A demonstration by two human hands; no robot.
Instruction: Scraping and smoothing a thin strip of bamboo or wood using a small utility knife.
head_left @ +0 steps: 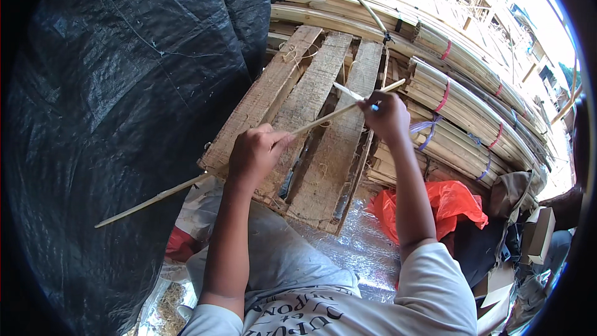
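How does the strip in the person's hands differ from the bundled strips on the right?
The held strip is single and loose, gripped by the left hand and right hand; the bundled strips are many, tied with red and purple bands. The held strip crosses slantwise over the wooden pallet; the bundles lie stacked beside it. Both look like pale, long, thin bamboo.

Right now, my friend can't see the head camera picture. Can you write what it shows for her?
A person's left hand and right hand grip a long thin bamboo stick over a rough wooden pallet. The right hand also holds a blade against the stick. Bundles of split bamboo lie on the right, black plastic sheeting on the left.
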